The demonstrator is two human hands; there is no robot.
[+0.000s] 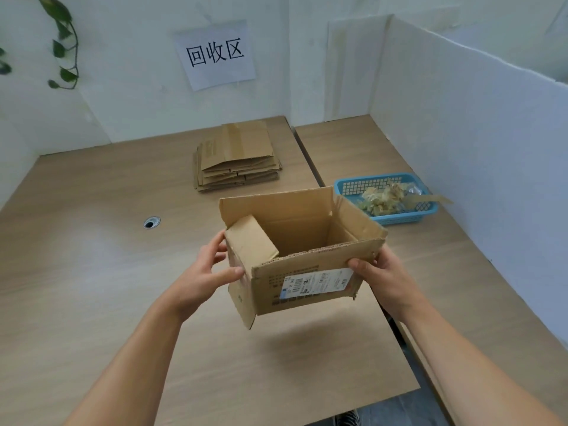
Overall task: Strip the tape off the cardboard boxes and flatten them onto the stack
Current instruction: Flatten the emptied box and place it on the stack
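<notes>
An open brown cardboard box (295, 259) hangs above the table between both hands. Its top flaps stand open, one small flap is folded inward at the left, and a white shipping label is stuck on the near side. My left hand (206, 272) grips the box's left side, thumb on the near face and fingers behind the corner. My right hand (384, 278) holds the right near corner, thumb pressed on the label's edge. A stack of flattened cardboard boxes (236, 158) lies at the back of the table.
A blue plastic basket (427, 210) with crumpled tape scraps sits to the right of the box. White partition walls close off the back and right. A round cable hole (151, 222) is in the wooden table (92, 272) at left. A paper sign hangs on the back wall.
</notes>
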